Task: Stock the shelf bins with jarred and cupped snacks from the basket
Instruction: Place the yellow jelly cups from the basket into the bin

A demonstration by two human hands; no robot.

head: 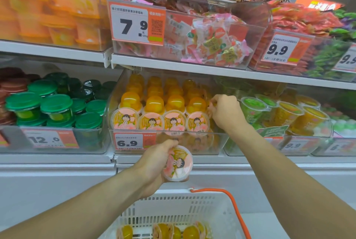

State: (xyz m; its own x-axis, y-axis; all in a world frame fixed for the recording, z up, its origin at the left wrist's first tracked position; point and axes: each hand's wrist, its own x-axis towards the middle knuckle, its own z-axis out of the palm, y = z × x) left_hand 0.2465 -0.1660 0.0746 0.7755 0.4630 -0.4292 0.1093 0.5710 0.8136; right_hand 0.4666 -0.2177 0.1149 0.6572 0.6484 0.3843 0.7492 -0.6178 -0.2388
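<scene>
Shelf bin (219,142) crowded with cups (151,122), green-lidded jars (55,107) beside

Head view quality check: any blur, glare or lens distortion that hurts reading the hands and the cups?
Head view: wide-angle bending curves the shelf edges; edges soft, the orange packs top left most blurred; mild glare on the clear bin front. The left hand gripping a pink-lidded jelly cup and the right hand at the bin read clearly; lighting even.

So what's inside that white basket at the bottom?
The white basket holds several orange jelly cups lying on their sides. The frame's lower edge cuts off the rest, so their full number is hidden.
</scene>
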